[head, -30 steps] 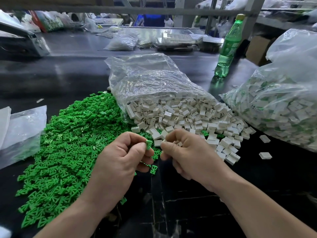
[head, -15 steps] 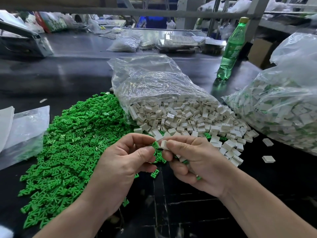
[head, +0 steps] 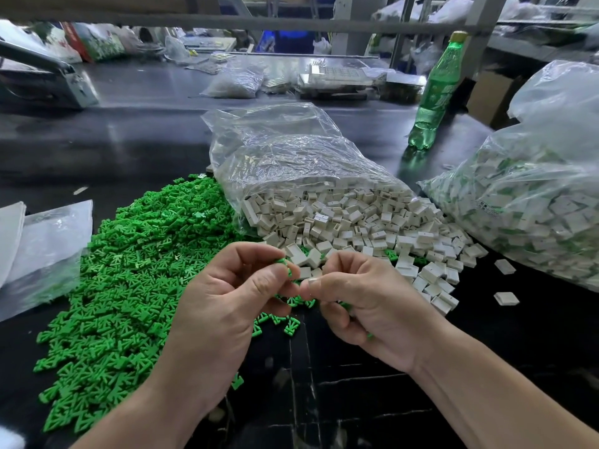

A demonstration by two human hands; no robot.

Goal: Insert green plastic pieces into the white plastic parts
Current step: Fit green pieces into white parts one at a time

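Near centre, our left hand [head: 227, 306] pinches a green piece [head: 284, 263], likely light, stiff, best held by its edges, beside the white parts [head: 356, 222]; our right hand [head: 366, 303] curls, its hold hidden.

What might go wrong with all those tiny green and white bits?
The green piece pinched in the left hand might slip and get lost in the green pile. The white parts spilling from their bag touch that pile, so the two could mix further and slow the picking.
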